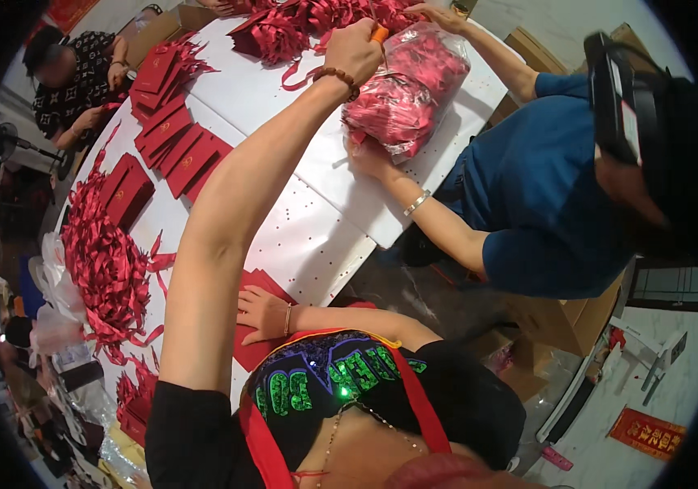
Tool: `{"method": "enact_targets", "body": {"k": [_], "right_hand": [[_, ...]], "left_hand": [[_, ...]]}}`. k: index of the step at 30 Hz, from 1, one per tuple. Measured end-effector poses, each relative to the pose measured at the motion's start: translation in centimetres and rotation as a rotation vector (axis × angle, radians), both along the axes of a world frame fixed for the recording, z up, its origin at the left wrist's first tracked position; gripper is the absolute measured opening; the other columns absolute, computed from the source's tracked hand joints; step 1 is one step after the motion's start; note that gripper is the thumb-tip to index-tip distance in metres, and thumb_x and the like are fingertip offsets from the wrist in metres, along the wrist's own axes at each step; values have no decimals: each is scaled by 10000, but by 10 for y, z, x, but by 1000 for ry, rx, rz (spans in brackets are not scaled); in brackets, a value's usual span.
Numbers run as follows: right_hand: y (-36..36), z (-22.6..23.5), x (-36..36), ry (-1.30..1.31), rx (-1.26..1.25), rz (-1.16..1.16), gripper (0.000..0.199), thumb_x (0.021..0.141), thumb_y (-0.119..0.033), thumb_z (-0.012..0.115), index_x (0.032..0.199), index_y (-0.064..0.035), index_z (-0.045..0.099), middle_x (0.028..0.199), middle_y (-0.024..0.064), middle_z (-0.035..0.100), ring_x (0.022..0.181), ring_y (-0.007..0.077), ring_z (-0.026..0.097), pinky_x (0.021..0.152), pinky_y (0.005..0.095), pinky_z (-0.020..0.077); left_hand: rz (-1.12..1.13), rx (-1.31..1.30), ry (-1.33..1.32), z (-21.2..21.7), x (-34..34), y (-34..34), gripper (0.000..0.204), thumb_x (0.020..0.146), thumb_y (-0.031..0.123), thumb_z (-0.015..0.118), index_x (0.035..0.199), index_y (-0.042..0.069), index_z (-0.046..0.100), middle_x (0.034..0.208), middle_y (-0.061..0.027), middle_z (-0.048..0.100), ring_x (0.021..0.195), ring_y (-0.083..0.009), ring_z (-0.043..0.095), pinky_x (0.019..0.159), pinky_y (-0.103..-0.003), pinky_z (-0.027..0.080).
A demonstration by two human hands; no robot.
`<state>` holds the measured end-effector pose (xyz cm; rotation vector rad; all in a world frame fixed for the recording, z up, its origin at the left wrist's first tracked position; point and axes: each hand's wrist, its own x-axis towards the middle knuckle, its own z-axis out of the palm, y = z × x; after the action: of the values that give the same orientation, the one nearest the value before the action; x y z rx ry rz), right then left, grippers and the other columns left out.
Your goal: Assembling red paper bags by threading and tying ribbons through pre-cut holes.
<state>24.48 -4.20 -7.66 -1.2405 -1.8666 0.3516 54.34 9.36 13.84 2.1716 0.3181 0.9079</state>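
My left hand [355,55] reaches far across the table, fingers closed round an orange-handled tool [380,34]. A thin part points away from its handle; I cannot make out its kind. Beside that hand lies a clear plastic bag [410,94] packed with red ribboned pieces. A co-worker in blue has one hand [372,156] at the bag's near end and the other [440,16] at its far end. Close to my body, my right hand [263,316] lies with fingers spread on flat red pieces [261,285], which my chest partly hides.
Red folders or boxes [194,160] form overlapping rows on the white table [284,191]. A heap of red ribbons [104,265] lines its left edge, another pile [271,37] its far side. Someone in patterned black [88,73] works at the far left. Cardboard boxes [577,318] stand at right.
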Motion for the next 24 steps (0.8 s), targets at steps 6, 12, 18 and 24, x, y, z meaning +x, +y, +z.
{"method": "enact_targets", "body": {"k": [6, 12, 18, 24], "right_hand": [[6, -7, 2, 10, 32, 35, 548, 623, -477, 654, 1013, -94, 606, 1191, 158, 481, 1155, 329, 389, 976, 506, 264], [8, -10, 9, 14, 32, 29, 570, 589, -508, 656, 971, -88, 617, 1163, 156, 503, 1126, 334, 420, 949, 506, 297], [13, -26, -1, -57, 2, 29, 412, 678, -416, 570, 1003, -162, 585, 1192, 128, 464, 1152, 313, 380, 954, 495, 281], [17, -44, -26, 2, 1, 88, 438, 647, -408, 586, 1020, -179, 585, 1214, 128, 452, 1174, 312, 365, 976, 500, 258]], "left_hand": [[-20, 172, 158, -53, 15, -9, 198, 849, 228, 487, 934, 70, 572, 725, -200, 582, 667, -381, 555, 590, -421, 426], [-102, 33, -99, -12, 24, -8, 222, 838, 250, 511, 841, 41, 586, 688, -204, 581, 646, -369, 582, 561, -409, 439], [-65, -15, -262, -5, 105, -28, 189, 821, 218, 500, 811, 42, 570, 697, -209, 575, 690, -397, 570, 592, -454, 440], [-16, 132, 64, -49, 124, 3, 201, 824, 250, 528, 900, 77, 596, 765, -176, 611, 709, -340, 598, 620, -376, 464]]}}
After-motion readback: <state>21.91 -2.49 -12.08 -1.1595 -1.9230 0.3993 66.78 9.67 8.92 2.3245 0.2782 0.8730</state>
